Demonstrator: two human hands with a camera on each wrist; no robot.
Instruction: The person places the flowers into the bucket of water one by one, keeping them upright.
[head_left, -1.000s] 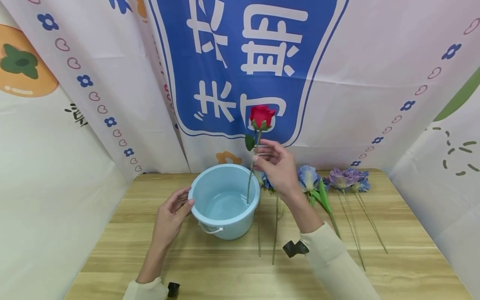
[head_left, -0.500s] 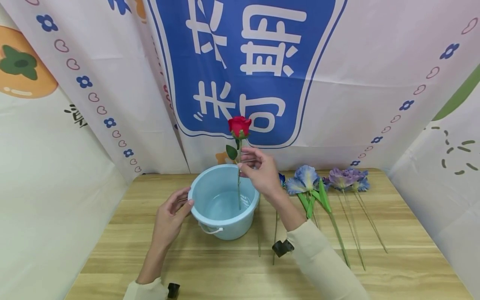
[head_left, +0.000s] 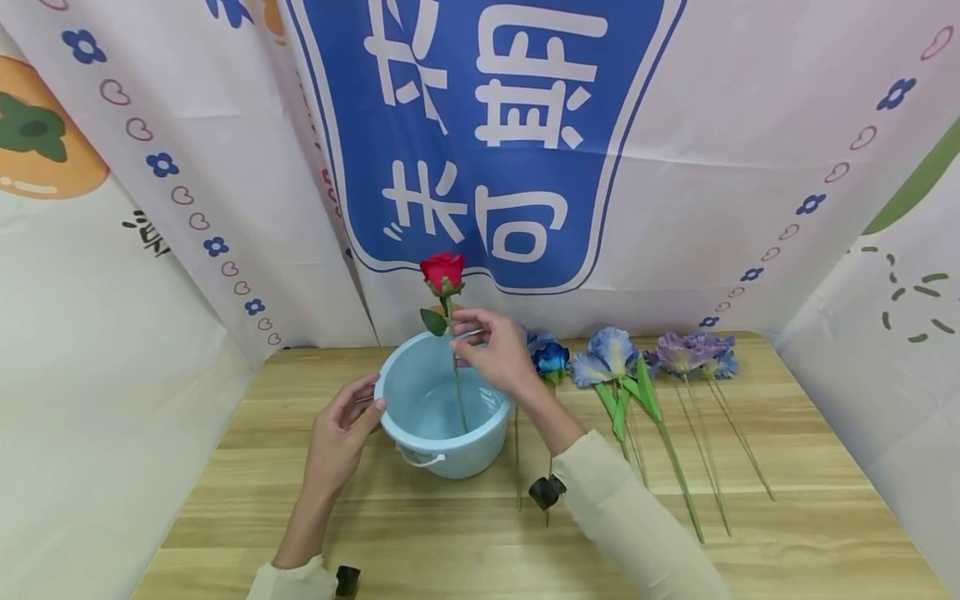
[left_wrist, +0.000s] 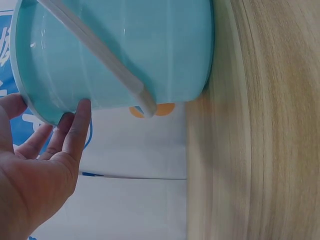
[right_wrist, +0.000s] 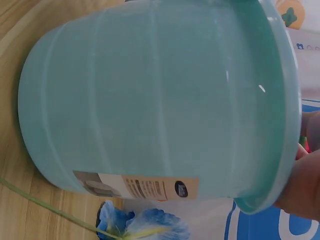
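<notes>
A light blue plastic bucket (head_left: 450, 454) with a white handle stands on the wooden table. My left hand (head_left: 339, 437) grips its rim at the left, thumb over the edge and fingers along the outer wall, as the left wrist view also shows. My right hand (head_left: 495, 350) pinches the stem of a red rose (head_left: 442, 273) above the bucket's opening. The rose stands nearly upright, leaning slightly left, and its stem reaches down inside the bucket. In the right wrist view the bucket's wall (right_wrist: 125, 100) hides most of the right hand.
Right of the bucket lie several artificial flowers: a dark blue one (head_left: 551, 358), a light blue one (head_left: 611, 354) with green leaves, and purple ones (head_left: 686, 352). Their long stems point toward the table's front. A printed curtain (head_left: 675, 225) hangs behind the wooden table (head_left: 420, 533).
My right hand has carried the rose left and lower, from the bucket's right side to over its middle. The left hand has stayed on the rim.
</notes>
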